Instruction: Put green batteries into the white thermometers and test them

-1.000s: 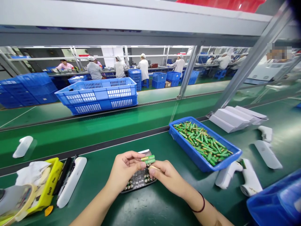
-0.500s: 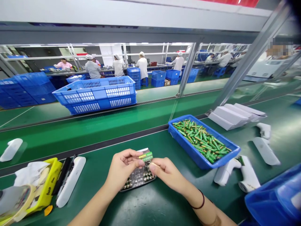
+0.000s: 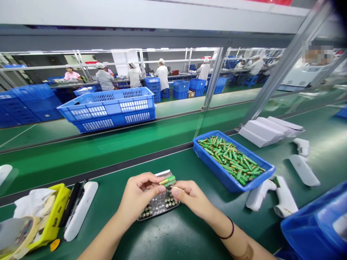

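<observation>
Left hand (image 3: 138, 196) and right hand (image 3: 191, 200) are together pinching green batteries (image 3: 168, 180) above a battery pack (image 3: 158, 206) near the worktop's (image 3: 173, 234) front edge.

Green bench (image 3: 173, 234): battery bin (image 3: 217, 169), blister tray (image 3: 159, 206), white casings (image 3: 283, 196).

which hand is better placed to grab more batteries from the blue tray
Probably the right hand: the blue tray of loose batteries lies on its side, apart from both hands. The left hand pinches the green battery pair over the clear pack.
</observation>
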Motion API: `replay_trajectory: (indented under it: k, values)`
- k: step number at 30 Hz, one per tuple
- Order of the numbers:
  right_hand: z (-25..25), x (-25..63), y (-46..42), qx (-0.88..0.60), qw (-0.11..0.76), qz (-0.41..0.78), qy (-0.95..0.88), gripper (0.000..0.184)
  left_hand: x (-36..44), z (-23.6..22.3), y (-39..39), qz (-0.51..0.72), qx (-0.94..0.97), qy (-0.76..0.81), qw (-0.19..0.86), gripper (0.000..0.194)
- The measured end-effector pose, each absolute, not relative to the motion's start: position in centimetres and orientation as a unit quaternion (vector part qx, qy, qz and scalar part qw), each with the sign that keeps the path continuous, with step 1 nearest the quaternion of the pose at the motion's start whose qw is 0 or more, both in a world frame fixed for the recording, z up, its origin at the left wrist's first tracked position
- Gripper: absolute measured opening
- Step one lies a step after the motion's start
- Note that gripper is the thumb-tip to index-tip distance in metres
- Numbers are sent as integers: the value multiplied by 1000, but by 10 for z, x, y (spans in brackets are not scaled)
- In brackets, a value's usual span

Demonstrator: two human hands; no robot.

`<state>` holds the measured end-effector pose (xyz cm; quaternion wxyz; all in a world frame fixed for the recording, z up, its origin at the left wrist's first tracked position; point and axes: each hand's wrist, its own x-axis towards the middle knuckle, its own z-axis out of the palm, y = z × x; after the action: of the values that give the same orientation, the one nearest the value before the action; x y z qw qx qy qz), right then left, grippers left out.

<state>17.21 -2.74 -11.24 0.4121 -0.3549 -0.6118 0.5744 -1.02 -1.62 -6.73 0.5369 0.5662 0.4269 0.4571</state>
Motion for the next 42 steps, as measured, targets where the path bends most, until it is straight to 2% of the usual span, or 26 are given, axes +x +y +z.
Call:
replay_trajectory:
  k: [8, 10, 13, 16, 19, 22, 25, 28, 31, 33, 34, 37, 42]
  values:
    - [-113, 174, -24, -359, 484, 578, -551, 49, -8, -67, -19, 417, 616, 442, 501, 8]
    - [-111, 183, -17, -370, 532, 600, -469, 48, -12, -67, -19, 361, 663, 442, 485, 5]
    - [-109, 191, -10, -392, 610, 573, -381, 47, -14, -68, -18, 323, 705, 449, 444, 9]
    - [-114, 180, -14, -385, 565, 586, -435, 41, -10, -73, -20, 378, 729, 454, 345, 11]
    - [-120, 164, -21, -349, 522, 626, -463, 42, -4, -80, -22, 397, 779, 397, 279, 14]
    - [-120, 161, -23, -348, 528, 633, -446, 44, -3, -82, -23, 378, 775, 395, 317, 18]
    - [-112, 170, -20, -356, 522, 624, -459, 44, -7, -75, -20, 360, 717, 466, 373, 12]
    - [-105, 192, -12, -424, 571, 475, -517, 39, -10, -66, -18, 343, 720, 495, 346, 8]
    - [-105, 232, 2, -558, 617, 154, -533, 30, -10, -69, -18, 265, 761, 489, 334, 11]
    - [-111, 263, 12, -634, 560, -31, -533, 25, -7, -77, -19, 209, 788, 484, 319, 9]
    - [-114, 277, 16, -660, 512, -84, -543, 24, -6, -82, -19, 189, 800, 483, 301, 8]
    - [-126, 305, 25, -691, 408, -123, -585, 24, -6, -93, -18, 162, 829, 472, 252, 11]
    - [-133, 304, 27, -691, 378, -134, -602, 24, -10, -92, -14, 147, 840, 463, 241, 14]
